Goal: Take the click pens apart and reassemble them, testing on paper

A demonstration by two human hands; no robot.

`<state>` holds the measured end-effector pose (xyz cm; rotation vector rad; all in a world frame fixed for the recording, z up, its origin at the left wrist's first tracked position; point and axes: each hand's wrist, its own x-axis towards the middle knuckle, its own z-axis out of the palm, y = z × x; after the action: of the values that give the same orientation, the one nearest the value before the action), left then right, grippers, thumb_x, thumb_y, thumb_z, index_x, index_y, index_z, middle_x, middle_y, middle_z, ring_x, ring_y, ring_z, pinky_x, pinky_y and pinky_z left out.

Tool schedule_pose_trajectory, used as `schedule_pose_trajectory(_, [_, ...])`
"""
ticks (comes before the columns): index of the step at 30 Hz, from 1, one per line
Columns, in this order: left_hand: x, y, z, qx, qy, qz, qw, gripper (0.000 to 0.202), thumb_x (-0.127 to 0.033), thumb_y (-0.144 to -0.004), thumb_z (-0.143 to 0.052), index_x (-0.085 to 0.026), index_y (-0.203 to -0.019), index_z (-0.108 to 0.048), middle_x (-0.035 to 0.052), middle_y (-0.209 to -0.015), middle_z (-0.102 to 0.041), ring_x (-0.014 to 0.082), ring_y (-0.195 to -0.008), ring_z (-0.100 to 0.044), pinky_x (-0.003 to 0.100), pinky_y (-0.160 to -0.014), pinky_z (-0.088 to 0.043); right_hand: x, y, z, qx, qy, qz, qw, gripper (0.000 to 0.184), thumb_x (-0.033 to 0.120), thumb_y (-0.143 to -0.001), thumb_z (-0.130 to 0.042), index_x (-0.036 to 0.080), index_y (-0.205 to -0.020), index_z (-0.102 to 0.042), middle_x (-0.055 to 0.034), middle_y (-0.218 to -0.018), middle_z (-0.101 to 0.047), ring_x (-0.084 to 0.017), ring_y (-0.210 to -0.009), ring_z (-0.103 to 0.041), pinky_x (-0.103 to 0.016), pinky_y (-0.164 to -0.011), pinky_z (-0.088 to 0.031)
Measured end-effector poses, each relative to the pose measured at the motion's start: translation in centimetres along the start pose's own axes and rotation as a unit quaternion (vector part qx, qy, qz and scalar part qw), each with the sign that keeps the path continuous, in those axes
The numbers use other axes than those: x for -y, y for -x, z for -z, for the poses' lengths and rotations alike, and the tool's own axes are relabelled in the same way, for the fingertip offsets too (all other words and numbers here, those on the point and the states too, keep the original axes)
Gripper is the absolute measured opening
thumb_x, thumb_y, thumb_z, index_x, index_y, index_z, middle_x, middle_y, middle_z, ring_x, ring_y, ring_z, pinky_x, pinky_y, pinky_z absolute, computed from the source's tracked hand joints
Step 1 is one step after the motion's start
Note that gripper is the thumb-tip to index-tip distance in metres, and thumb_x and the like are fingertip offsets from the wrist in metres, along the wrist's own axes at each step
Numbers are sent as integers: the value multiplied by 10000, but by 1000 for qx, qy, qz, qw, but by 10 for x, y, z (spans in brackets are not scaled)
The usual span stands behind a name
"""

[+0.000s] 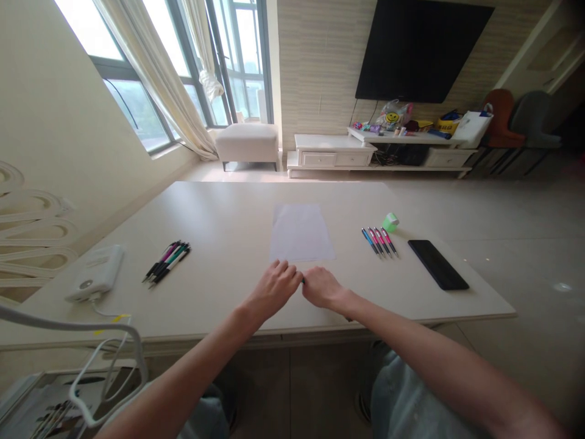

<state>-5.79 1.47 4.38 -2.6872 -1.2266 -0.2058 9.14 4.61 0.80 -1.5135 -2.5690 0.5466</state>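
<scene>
Head view: left hand (274, 289) and right hand (322, 288) meeting over a small dark tip (303, 280)

Both hands low over a cream tabletop (219, 213), wrists angled inward, fingers curled down rather than spread, fingertips almost touching. Small dark tip showing just between them, possibly the end of a pen, though mostly hidden by the fingers; whether either hand pinches it or only touches it, impossible to tell from this view. Its place: just in front of the near edge of a blank white sheet of paper (301, 233), near the middle of the table.

Off to the left, a loose bunch of retractable pens (167, 263) beside a white power bank (94, 272), its cable (109, 316) trailing toward the table's near edge. Off to the right, a second row of pens (379, 241), a green roll of tape (390, 222) and a black smartphone (437, 264).

Likely trouble, as a judgement: with so little of the dark item showing, a weak hold could let it slip and roll across the sheet or toward the near edge. Rounded pens on a smooth top, apt to roll if a forearm sweeps sideways into them. A snagged cable, enough to drag the power bank.
</scene>
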Motion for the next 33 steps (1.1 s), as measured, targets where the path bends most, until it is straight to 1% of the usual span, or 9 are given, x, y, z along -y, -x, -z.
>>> schedule_pose_trajectory(5, [13, 3, 5, 182, 330, 171, 910, 288, -109, -780, -376, -151, -695, -648, 19, -597, -616, 134, -537, -520, 243, -526, -379, 5, -2, 1, -63, 40, 62, 995, 173, 164, -762, -502, 130, -724, -668, -198, -791, -667, -262, -775, -613, -338, -688, -413])
schedule_pose_trajectory(7, [22, 6, 3, 164, 388, 174, 890, 319, -158, -805, -356, -147, -711, -661, 11, -599, -623, 120, -532, -516, 229, -526, -376, 5, -2, 5, -69, 21, 65, 995, 171, 188, -781, -509, 140, -728, -665, -170, -774, -666, -241, -749, -607, -321, -667, -409])
schedule_pose_trajectory(11, [23, 11, -3, 46, 292, 182, 938, 260, -70, -747, -408, -161, -718, -650, 22, -658, -637, 136, -630, -557, 237, -595, -385, -5, 0, 18, 40, -177, 66, 981, 223, 384, -754, -608, 167, -724, -643, -55, -659, -630, -153, -590, -557, -250, -539, -372])
schedule_pose_trajectory(13, [18, 13, -4, 11, 253, 177, 951, 277, -22, -737, -409, -173, -753, -640, 24, -716, -648, 140, -662, -571, 238, -608, -393, -11, 0, 22, 89, -353, 12, 931, 398, 535, -768, -553, 154, -670, -614, -15, -538, -560, -109, -473, -489, -225, -461, -330])
schedule_pose_trajectory(16, [12, 14, -3, -41, 209, 181, 960, 266, -69, -823, -404, -196, -881, -631, 28, -803, -657, 146, -692, -590, 245, -618, -413, -12, 0, 22, 89, -582, -117, 800, 526, 627, -780, -477, 147, -571, -535, 28, -426, -442, -62, -370, -371, -199, -382, -231])
schedule_pose_trajectory(19, [7, 14, -2, -69, 143, 187, 969, 236, -160, -891, -396, -210, -972, -612, 37, -837, -651, 164, -723, -600, 261, -621, -431, 0, 2, 16, 113, -708, -161, 679, 492, 602, -759, -535, 161, -549, -475, 69, -392, -369, -34, -326, -269, -186, -353, -141])
schedule_pose_trajectory(21, [2, 12, -4, -76, 108, 169, 977, 236, -159, -899, -392, -211, -1009, -594, 41, -845, -645, 175, -770, -601, 269, -641, -448, 11, 5, 11, 101, -744, -161, 640, 485, 583, -774, -529, 173, -534, -433, 87, -372, -316, -29, -312, -215, -184, -345, -111])
schedule_pose_trajectory(27, [-13, 9, -10, -82, 27, 121, 989, 269, -95, -876, -401, -179, -1087, -547, 66, -899, -627, 193, -840, -583, 272, -630, -484, 22, 3, 6, -84, -725, -219, 648, 474, 492, -778, -564, 212, -525, -277, 119, -380, -194, -19, -325, -137, -188, -335, -78])
schedule_pose_trajectory(33, [-16, 11, -6, -78, -30, 89, 993, 389, -65, -863, -392, -155, -1237, -452, 86, -969, -611, 190, -896, -574, 255, -653, -502, 17, 3, 13, -60, -735, -215, 641, 493, 446, -727, -638, 225, -539, -239, 132, -382, -170, -15, -332, -108, -190, -332, -63])
